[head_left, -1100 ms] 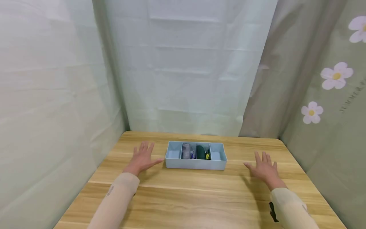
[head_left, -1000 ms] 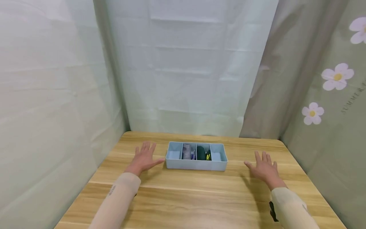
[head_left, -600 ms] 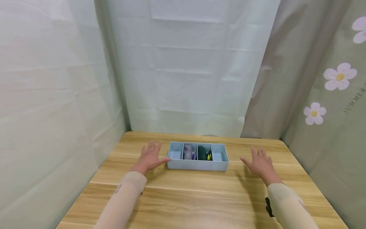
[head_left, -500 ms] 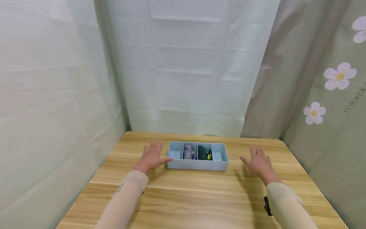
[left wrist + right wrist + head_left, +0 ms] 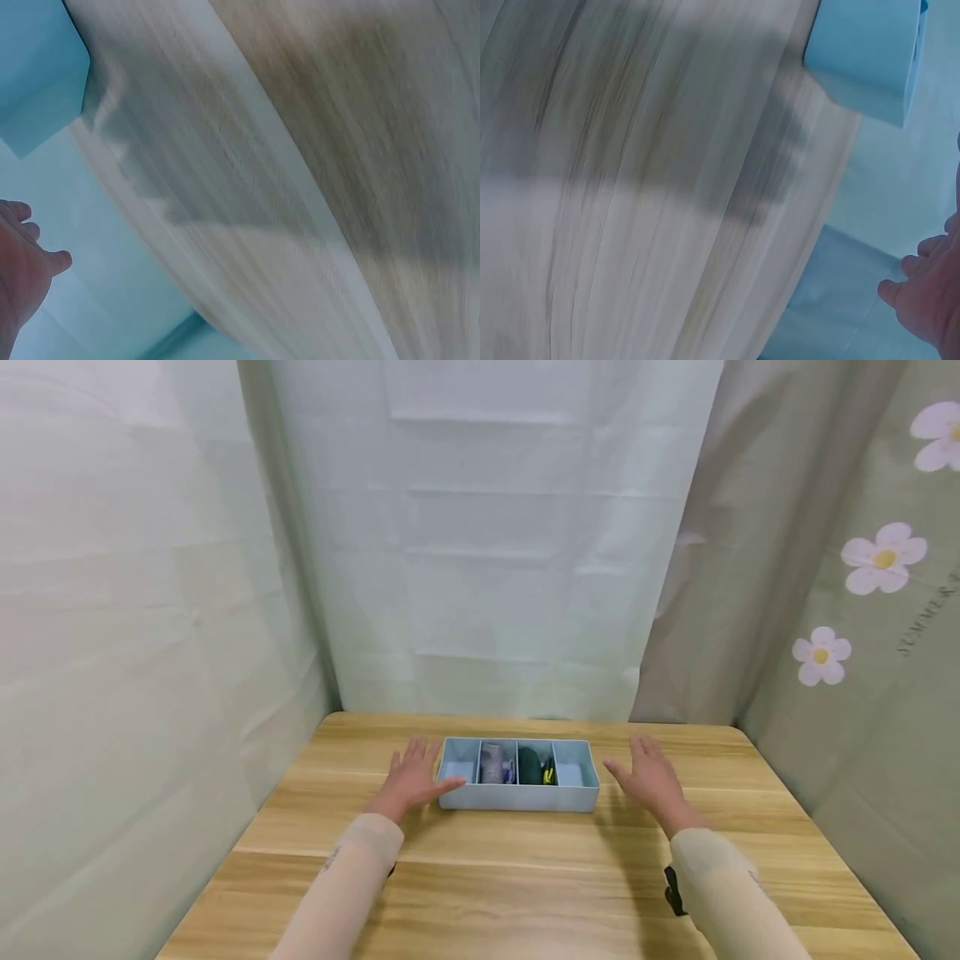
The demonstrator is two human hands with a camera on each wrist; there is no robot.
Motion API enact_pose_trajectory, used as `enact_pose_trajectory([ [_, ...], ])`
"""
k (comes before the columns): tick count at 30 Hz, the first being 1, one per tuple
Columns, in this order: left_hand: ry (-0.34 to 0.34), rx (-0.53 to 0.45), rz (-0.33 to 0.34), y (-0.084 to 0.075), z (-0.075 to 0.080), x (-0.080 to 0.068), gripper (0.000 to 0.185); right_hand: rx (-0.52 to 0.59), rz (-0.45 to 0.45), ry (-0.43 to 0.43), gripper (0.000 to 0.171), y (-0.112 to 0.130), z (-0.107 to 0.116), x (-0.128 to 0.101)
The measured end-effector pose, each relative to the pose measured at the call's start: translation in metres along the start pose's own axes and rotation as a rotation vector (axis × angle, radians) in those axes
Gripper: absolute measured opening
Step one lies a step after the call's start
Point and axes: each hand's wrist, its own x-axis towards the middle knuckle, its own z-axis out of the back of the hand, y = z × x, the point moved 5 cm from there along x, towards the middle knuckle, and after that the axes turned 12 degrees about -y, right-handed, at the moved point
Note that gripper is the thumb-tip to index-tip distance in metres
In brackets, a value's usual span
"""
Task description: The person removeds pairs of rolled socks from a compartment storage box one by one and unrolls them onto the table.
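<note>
We see our two cream sleeves (image 5: 341,893) reaching forward over the light wooden bench (image 5: 525,893). Our left hand (image 5: 415,777) lies flat with fingers spread, its thumb at the left end of the pale blue plastic divided tray (image 5: 517,796). Our right hand (image 5: 651,779), fingers also straight and spread, hovers just right of the tray, not touching. The tray's middle compartments hold small dark and greyish items. Behind hang pale green curtains (image 5: 487,527).

The flowered curtain (image 5: 862,635) at the right bears dark lettering, "SUMMER" (cut off by the frame edge); nothing else is legible.
</note>
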Motion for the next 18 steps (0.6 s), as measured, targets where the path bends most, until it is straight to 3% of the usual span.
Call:
enact_pose_trajectory([
  [18, 0.019, -0.029, 0.016, 0.000, -0.007, -0.001, 0.099, 0.177, -0.112, 0.038, 0.082, 0.046, -0.026, 0.007],
])
